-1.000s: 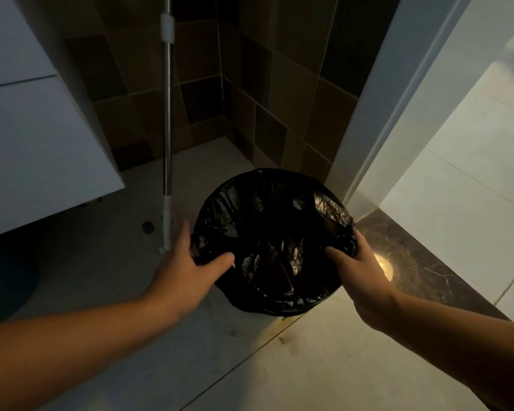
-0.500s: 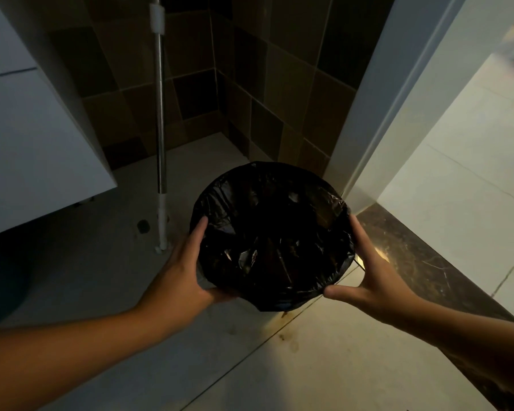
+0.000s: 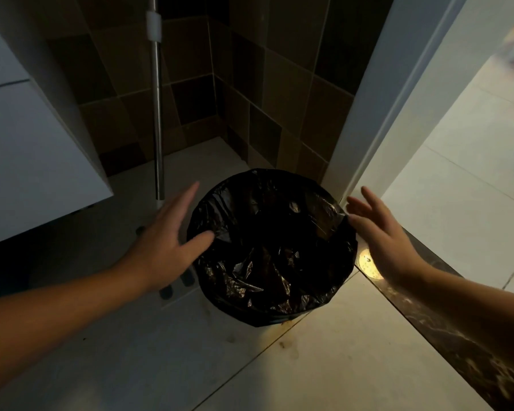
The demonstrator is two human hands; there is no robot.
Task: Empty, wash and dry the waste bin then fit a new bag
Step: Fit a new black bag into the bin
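Black plastic of the new bag [image 3: 272, 247] lines the waste bin [image 3: 279, 314], which stands on the floor [image 3: 324, 366] by the doorway threshold [image 3: 457, 336]. My left hand [image 3: 166, 244] and right hand [image 3: 380, 235] flank it, fingers spread, holding nothing.

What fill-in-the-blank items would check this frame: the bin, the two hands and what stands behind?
1. The waste bin is lined with a bag of ____ plastic.
2. Both hands, the left hand and the right hand, have their fingers ____, gripping nothing.
3. The metal pole stands upright on the bin's ____ side.
4. The bin stands on the ____.

Missing words: black; spread open; left; floor
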